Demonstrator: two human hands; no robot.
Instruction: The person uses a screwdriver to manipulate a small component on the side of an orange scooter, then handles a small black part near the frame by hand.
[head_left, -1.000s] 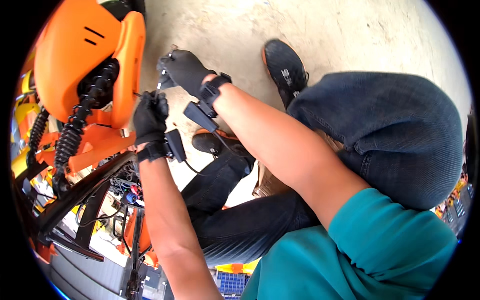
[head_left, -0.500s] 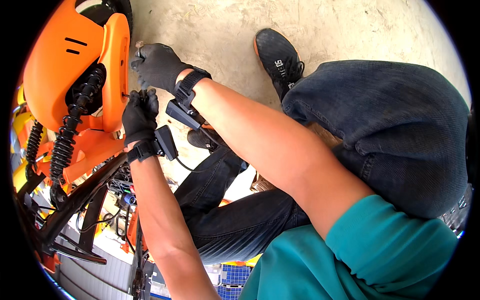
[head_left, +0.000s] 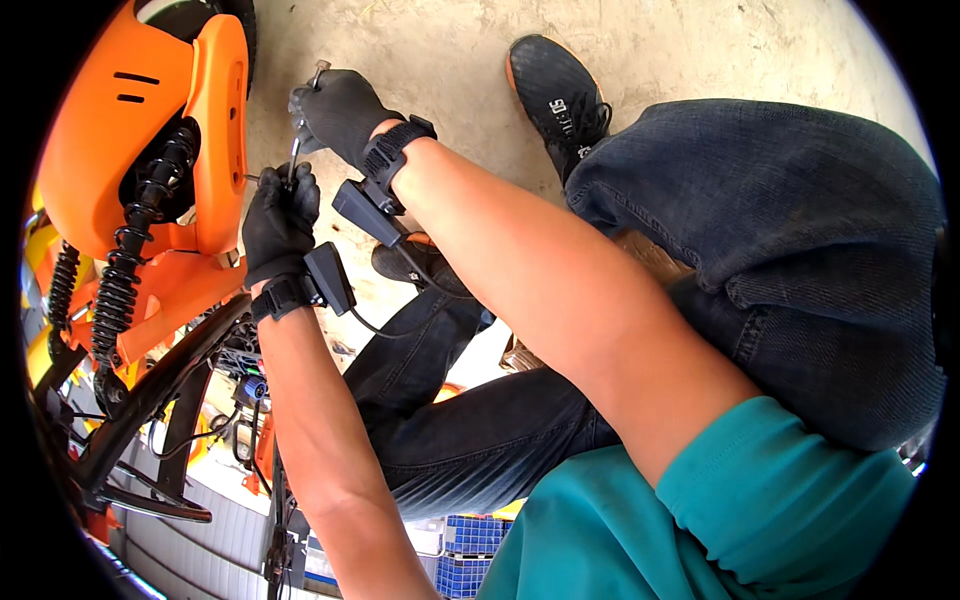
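My right hand point(head_left: 332, 115), in a black glove, is closed on a slim metal tool point(head_left: 295, 153), whose upper end sticks out above my fingers. Just below it my gloved left hand point(head_left: 280, 222) has its fingers curled at the tool's lower part, beside a thin dark pin or bolt. This pin reaches toward the slotted side piece of an orange body panel point(head_left: 110, 170) to the left. What exactly my left fingertips grip is partly hidden. A black coil-spring shock point(head_left: 130, 260) runs down through the panel's opening.
A black tubular frame point(head_left: 140, 410) with cables fills the lower left, with blue gridded items point(head_left: 470, 560) at the bottom. My bent legs point(head_left: 760, 250) and black shoes point(head_left: 550, 90) are on the right and middle. Pale concrete floor point(head_left: 420, 40) lies beyond the hands. Black devices are strapped to both wrists.
The view has shifted, so the panel sits further left and higher. My right hand has moved slightly up and right since half a second ago, with the tool's shaft showing more.
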